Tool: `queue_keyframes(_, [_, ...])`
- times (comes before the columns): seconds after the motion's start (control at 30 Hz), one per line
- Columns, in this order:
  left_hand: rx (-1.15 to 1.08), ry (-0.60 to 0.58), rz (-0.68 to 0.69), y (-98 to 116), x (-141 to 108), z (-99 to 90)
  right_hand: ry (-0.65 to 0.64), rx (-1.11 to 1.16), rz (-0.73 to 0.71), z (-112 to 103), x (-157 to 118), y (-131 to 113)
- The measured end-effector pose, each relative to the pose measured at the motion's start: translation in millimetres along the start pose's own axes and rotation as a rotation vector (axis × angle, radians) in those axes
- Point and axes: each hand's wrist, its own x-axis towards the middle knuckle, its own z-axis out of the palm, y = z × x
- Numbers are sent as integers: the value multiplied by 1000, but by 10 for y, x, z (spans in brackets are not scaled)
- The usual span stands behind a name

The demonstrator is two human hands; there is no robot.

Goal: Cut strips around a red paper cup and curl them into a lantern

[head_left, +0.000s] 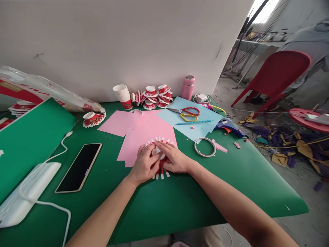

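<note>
A red and white paper cup [161, 171], cut into strips around its side, lies on the green table with its strips fanned outward like rays. My left hand [145, 160] curls over its left side, fingers bent on the strips and base. From the right, my right hand [175, 158] grips it too, fingers laid together across the top and thumb on the near side. Between them, part of the round white base shows; my fingers hide many strips. Beneath the far strips is pink paper [151, 127].
Finished-looking fringed cups [150, 94] and a cup stack [122, 94] stand by the wall. Scissors [189, 112], a blue pen [194, 122], a tape roll [205, 147] and a glue gun [229, 128] lie rightward. A phone [79, 168] lies left. Behind a red chair [279, 73] is a person.
</note>
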Motion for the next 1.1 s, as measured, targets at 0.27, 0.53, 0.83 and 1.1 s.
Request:
queue_keyframes(0.27, [-171, 435, -451, -299, -61, -149, 77, 19, 41, -13, 16, -43])
queue_keyframes(0.53, [-118, 314, -624, -695, -38, -12, 764, 365, 299, -200, -71, 159])
queue_keyframes(0.83, [-54, -265, -396, 201, 13, 310, 1019, 443, 324, -342, -27, 197])
queue_keyframes(1.1, [-191, -282, -71, 636, -116, -16, 1037, 421, 239, -574, -33, 36])
